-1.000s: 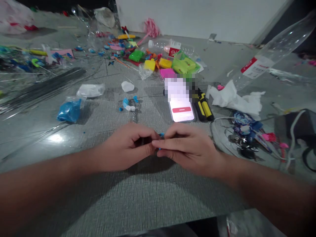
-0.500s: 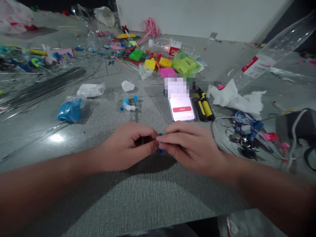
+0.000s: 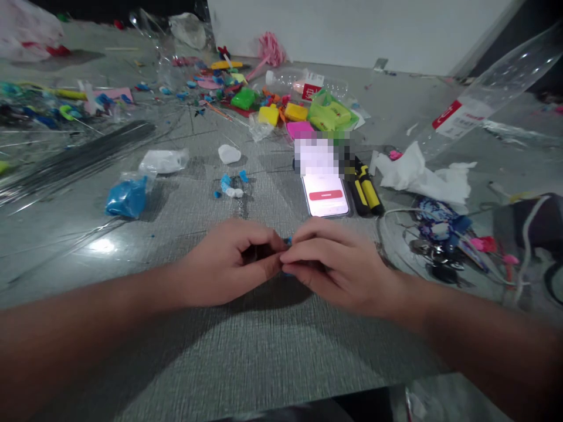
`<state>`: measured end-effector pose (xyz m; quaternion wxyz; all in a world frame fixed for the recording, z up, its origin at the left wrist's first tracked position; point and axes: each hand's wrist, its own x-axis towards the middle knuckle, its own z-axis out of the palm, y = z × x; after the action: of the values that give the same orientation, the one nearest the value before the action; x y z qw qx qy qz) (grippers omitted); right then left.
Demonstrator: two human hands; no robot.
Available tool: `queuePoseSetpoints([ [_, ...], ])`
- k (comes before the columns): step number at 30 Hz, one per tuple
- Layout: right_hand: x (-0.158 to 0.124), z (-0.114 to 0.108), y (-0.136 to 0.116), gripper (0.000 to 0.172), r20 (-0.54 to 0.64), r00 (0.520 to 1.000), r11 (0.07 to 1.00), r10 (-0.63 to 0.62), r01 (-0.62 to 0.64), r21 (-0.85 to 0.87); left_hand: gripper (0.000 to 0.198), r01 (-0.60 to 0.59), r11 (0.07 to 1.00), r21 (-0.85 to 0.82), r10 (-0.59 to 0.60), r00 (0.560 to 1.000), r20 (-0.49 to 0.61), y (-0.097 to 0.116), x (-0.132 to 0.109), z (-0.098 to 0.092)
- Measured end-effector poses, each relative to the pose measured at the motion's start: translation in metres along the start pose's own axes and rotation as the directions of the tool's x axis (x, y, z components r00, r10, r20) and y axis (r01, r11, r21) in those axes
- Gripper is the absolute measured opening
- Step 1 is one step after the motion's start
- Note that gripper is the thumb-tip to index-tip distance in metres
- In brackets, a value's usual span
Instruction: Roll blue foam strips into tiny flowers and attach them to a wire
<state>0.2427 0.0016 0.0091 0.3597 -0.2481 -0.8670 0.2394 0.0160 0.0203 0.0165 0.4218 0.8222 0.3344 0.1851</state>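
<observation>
Fingertips of my left hand and my right hand meet low over the table, both closed in a pinch. Between them is a small piece of blue clay, mostly covered by the fingers, so its shape is unclear. Beyond the left hand lie small blue and white clay pieces and a white clay lump. Farther left is a bag of blue clay beside a bag of white clay. A lit phone lies just past the right hand.
Yellow-and-black tools lie beside the phone, with crumpled tissue and a clear bottle to the right. Coloured clay packs sit at the back. A bundle of thin wires lies left. Cables and small items crowd the right side.
The right fingertips have shifted slightly over the blue clay, and less of it shows now. Both hands stay together in nearly the same place; the view has moved a little.
</observation>
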Motion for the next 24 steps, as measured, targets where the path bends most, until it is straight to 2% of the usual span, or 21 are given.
queuePoseSetpoints([
  [6,0.0016,-0.0014,-0.0017,0.012,-0.008,1.000,1.000,0.002,-0.002,0.007,0.022,0.006,1.000,-0.019,-0.006,1.000,0.001,-0.0007,0.0017,0.0000],
  [12,0.0029,-0.0010,-0.0026,0.011,0.001,0.999,0.999,0.039,-0.039,0.031,0.019,-0.013,0.999,0.029,0.014,1.000,-0.013,-0.0027,0.0014,0.0005],
  [21,0.0030,-0.0003,-0.0008,0.010,0.070,0.990,0.987,0.119,-0.125,0.098,0.018,-0.126,0.972,0.199,0.130,0.992,-0.006,-0.0030,-0.0028,0.0052],
  [24,0.0028,0.0005,-0.0016,0.012,0.095,0.985,0.981,0.141,-0.152,0.122,0.016,-0.177,0.961,0.211,0.180,0.984,0.008,-0.0032,-0.0059,0.0058],
])
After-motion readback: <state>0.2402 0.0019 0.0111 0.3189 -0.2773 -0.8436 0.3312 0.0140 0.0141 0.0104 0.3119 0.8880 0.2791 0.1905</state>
